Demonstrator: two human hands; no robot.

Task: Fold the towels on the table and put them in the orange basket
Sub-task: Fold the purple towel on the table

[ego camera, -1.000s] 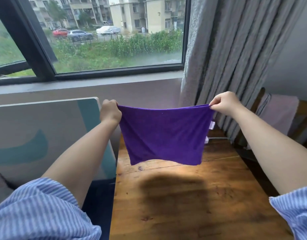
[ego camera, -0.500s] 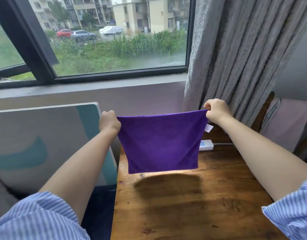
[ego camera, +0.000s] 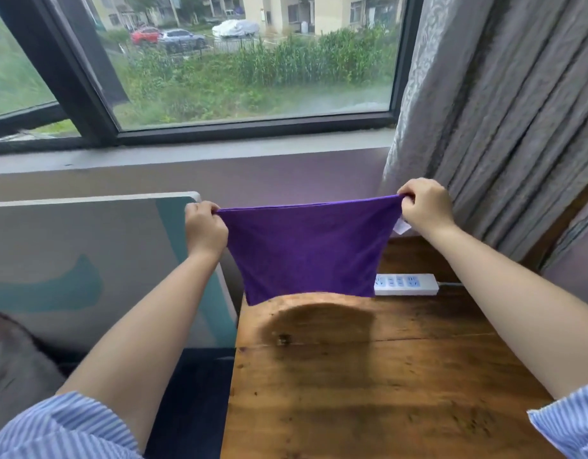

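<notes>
Both hands were up in front of the window (ego camera: pixel 253 61), each gripping a top corner of the purple towel (ego camera: pixel 306 253). L hand (ego camera: pixel 205 228) had fingers curled round the towel's left corner; R hand (ego camera: pixel 423 205) pinched the right corner, sitting a bit higher than the L. Towel was stretched taut btwn the two hands along its top edge and hung down below them, narrowing toward the bottom. A small white tag (ego camera: pixel 402 226) stuck out just under the R hand. Towel's lower edge hung over the far end of the wooden counter (ego camera: pixel 385 376); couldn't tell if it touched the wood. A dark shadow lay on the counter below the towel. A white power strip (ego camera: pixel 407 284) lay on the counter below the R hand, its left end hidden behind the towel. Grey curtain (ego camera: pixel 501 111) hung behind and to the right of the R hand. A grey-and-teal board (ego camera: pixel 87 260) stood left of the L hand, beside the counter. Blue striped sleeves (ego camera: pixel 60 425) were pushed up on both arms.
</notes>
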